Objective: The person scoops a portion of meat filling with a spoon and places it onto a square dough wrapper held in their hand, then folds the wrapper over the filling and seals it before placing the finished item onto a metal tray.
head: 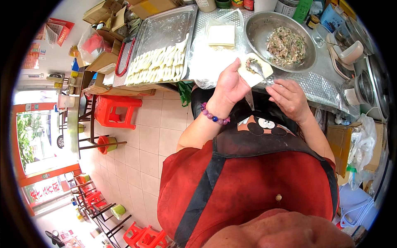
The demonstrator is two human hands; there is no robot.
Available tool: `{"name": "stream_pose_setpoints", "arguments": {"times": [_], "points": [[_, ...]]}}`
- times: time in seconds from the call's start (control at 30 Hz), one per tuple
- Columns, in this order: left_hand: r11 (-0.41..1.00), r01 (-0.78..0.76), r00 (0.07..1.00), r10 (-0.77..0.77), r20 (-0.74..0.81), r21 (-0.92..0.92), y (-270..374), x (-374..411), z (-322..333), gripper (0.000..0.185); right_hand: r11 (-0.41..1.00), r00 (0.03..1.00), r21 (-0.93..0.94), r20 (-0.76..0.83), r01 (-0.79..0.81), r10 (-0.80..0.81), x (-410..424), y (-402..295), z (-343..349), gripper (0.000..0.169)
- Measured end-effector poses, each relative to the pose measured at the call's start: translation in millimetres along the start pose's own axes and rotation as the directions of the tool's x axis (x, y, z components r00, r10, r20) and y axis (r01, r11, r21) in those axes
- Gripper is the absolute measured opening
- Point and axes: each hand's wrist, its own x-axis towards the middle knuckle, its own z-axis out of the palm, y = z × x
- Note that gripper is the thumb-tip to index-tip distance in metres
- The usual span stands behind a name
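A square dough wrapper (250, 78) lies across the fingers of my left hand (231, 82), which wears a beaded bracelet. My right hand (288, 97) grips a metal spoon (256, 67) by its handle. The spoon's bowl presses on a small lump of meat filling (249, 63) on the wrapper. Just beyond, a steel bowl (252, 40) holds a mound of chopped meat filling (287, 46) with green bits. A stack of square wrappers (221, 35) sits on plastic film. To the left, a metal tray (164, 24) carries rows of folded dumplings (156, 66).
Jars (286, 7) and bottles line the counter's back. A kitchen scale (342, 60) and lidded jar (356, 93) stand at right. Cardboard boxes (104, 51) flank the tray's left side. A red plastic stool (116, 108) stands on the tiled floor (150, 133).
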Motion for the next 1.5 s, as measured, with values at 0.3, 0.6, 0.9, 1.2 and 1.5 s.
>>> {"name": "stream_pose_setpoints", "arguments": {"times": [0.3, 0.6, 0.9, 1.2, 1.5], "points": [[0.978, -0.054, 0.99, 0.078, 0.116, -0.2, 21, -9, -1, 0.051, 0.992, 0.99, 0.127, -0.14, -0.012, 0.03, 13, 6, -21, 0.032], [0.999, -0.055, 0.992, 0.054, 0.112, 0.002, 8, -5, 2, 0.049, 0.395, 0.806, 0.839, 0.084, -0.375, 0.586, 28, -6, -17, 0.012], [0.999, 0.043, 0.978, -0.045, 0.202, 0.017, -10, -7, 4, 0.05, 0.131, 0.626, 0.895, 0.187, -0.427, 0.757, 15, 21, -11, 0.022], [0.998, -0.003, 0.983, -0.01, 0.186, 0.07, -12, -4, 3, 0.049, 0.457, 0.654, 0.77, -0.068, -0.446, 0.754, 13, 15, -28, 0.017], [0.997, -0.069, 0.994, 0.066, 0.092, 0.029, -8, 1, 8, 0.046, 0.987, 0.967, 0.15, -0.24, -0.056, 0.091, 24, 3, -30, 0.02]]}}
